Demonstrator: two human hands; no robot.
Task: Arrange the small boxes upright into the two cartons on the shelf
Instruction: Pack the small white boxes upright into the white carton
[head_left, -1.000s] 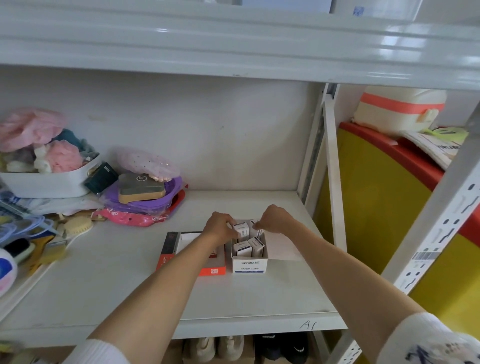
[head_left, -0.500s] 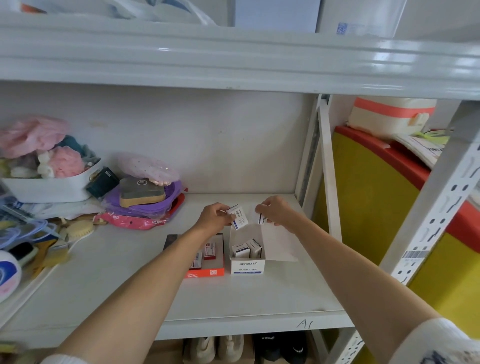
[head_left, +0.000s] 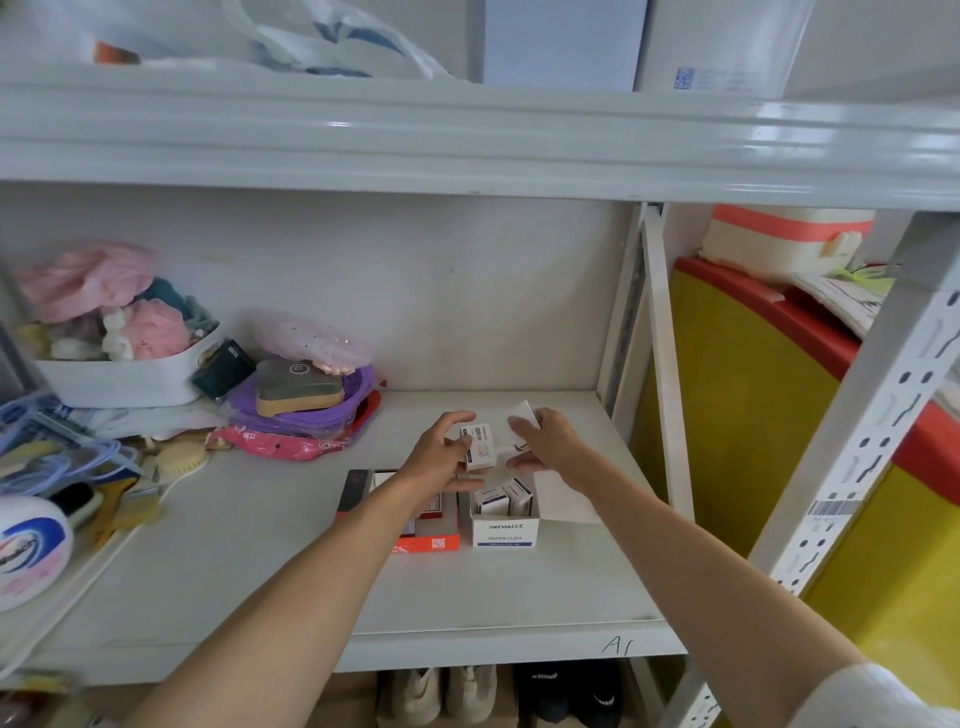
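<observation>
— What sort of place is this?
— A household storage corner, going by the white metal shelf with slotted uprights.
— What is kept on it?
— Left of the white carton marked "paper clips" sit a white basket of pink bath puffs, a purple container and a round brush. Below the shelf stand pairs of shoes. To its right is a yellow bin with a red lid.
</observation>
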